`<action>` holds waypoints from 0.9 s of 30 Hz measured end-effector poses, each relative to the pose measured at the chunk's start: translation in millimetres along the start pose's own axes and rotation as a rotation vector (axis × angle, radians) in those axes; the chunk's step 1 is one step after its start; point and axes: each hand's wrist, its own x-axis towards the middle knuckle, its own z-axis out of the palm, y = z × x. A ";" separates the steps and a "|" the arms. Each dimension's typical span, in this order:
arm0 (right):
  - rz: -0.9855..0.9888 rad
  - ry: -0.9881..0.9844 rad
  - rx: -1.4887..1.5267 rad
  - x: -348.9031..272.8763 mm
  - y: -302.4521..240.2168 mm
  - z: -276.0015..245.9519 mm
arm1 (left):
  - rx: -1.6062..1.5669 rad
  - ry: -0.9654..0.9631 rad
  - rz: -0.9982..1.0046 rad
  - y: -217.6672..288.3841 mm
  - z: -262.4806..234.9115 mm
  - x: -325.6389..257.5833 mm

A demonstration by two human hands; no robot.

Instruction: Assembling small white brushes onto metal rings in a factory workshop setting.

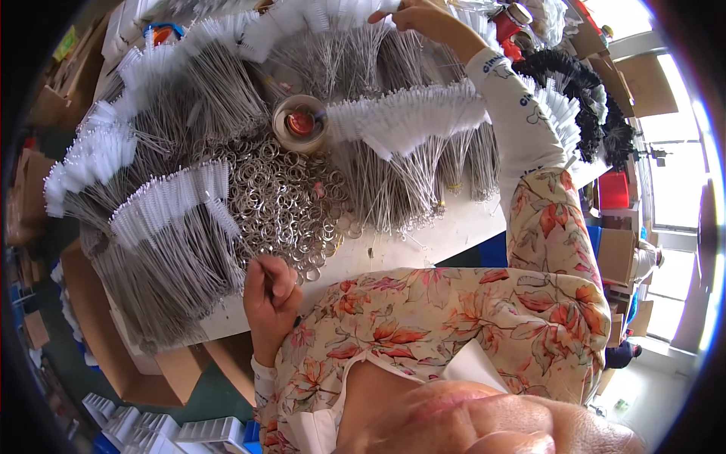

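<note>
My left hand (272, 296) is at the near edge of the table, beside a heap of silver metal rings (281, 198). Its fingers are curled closed, and whatever they may hold is too small to make out. Left of it lies a thick row of thin wire brushes (170, 204) with white bristles. My right hand (416, 17) reaches to the far side at the top edge, over more white-bristled brushes (325, 57). One finger stretches out leftward, and nothing shows in its grasp. Another brush stack (408, 144) fills the middle right, below my right forearm.
A roll of tape (281, 135) with a red item inside stands behind the rings. Black-bristled brushes (605, 113) lie at the far right, near a red container (511, 21). Open cardboard boxes (162, 378) stand below the table's left end. White plastic bins (204, 433) sit at lower left.
</note>
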 end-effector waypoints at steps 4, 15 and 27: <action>0.173 0.104 0.331 -11.3 -37.4 -49.8 | 0.005 0.005 -0.011 0.6 -0.3 -1.4; 0.296 0.301 1.766 -12.4 -60.5 -180.7 | 0.000 -0.064 0.003 -4.7 -16.5 -7.2; -0.121 -0.023 2.065 -35.0 -301.9 -131.4 | 1.041 -0.014 0.776 36.4 63.5 32.4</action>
